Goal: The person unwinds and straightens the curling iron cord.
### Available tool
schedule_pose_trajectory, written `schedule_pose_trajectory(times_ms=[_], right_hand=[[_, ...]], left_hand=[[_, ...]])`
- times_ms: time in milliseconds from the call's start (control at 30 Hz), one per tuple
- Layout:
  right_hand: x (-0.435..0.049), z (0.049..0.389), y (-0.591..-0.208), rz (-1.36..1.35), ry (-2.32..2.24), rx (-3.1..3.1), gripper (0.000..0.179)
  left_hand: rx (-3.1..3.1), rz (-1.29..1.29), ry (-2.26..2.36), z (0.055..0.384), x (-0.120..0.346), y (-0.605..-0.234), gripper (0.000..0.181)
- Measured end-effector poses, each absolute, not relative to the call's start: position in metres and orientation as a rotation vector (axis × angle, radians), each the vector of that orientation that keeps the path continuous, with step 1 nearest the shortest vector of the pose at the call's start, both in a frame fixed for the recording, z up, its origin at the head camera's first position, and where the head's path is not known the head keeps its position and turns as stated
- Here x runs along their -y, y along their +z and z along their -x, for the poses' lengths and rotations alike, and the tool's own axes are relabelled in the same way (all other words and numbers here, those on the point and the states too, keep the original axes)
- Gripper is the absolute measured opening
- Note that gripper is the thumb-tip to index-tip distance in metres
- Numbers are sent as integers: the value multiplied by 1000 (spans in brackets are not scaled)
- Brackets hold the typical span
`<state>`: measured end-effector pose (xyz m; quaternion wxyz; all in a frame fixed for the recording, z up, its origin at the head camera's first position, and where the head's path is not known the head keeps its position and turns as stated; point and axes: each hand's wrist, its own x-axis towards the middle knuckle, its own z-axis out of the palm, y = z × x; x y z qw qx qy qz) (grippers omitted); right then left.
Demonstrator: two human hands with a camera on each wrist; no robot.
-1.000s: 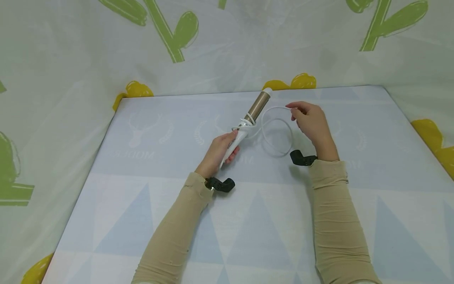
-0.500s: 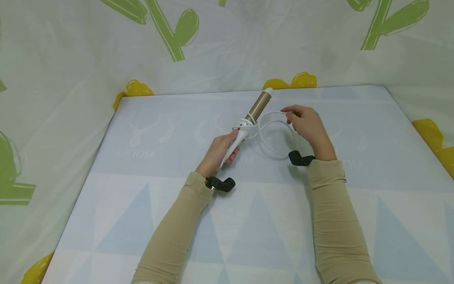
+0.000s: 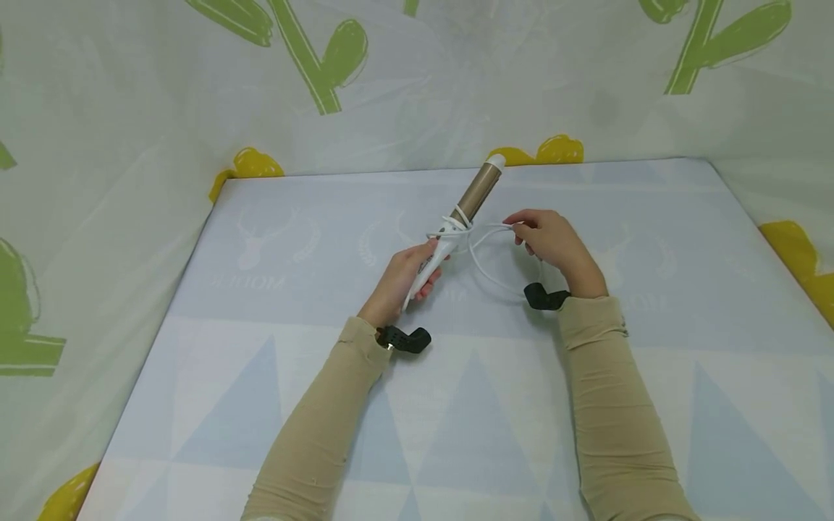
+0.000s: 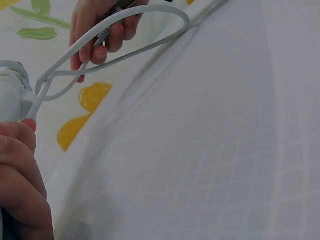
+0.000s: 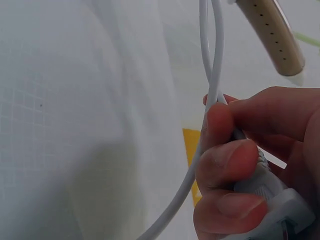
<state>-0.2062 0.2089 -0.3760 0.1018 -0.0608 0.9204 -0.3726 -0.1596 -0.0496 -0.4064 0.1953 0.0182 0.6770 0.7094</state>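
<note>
A curling iron (image 3: 477,192) with a gold barrel, white tip and white handle slants up and to the right over the table. My left hand (image 3: 399,282) grips its handle. White power cord (image 3: 485,273) is wound round the iron where barrel meets handle, and a loose loop of it runs over to my right hand (image 3: 550,239). In the right wrist view, the thumb and fingers of that hand pinch the cord near its end, with the plug (image 5: 287,210) tucked within the curled fingers. The left wrist view shows the cord looping between both hands.
The table (image 3: 313,405) has a pale cover printed with blue triangles and deer heads. Behind it hangs a light curtain (image 3: 456,79) with green and yellow plant shapes. Each wrist wears a black camera mount (image 3: 405,339).
My right hand has moved left and nearer to me, bringing the cord closer to the iron and narrowing its loop. The left hand and the iron stay almost where they were.
</note>
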Motion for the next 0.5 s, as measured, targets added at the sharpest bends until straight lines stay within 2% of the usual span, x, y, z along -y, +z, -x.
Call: schedule_pose_trajectory(times_ms=[233,500], right_hand=[[-204,205,-380,196,-1136,-2667,25],[-202,205,-381,183,-1139,-2624,26]], left_hand=[[-1879,-122,2014,162,51,-416,59],[-1843,-150,2006,157,53,-402,46]])
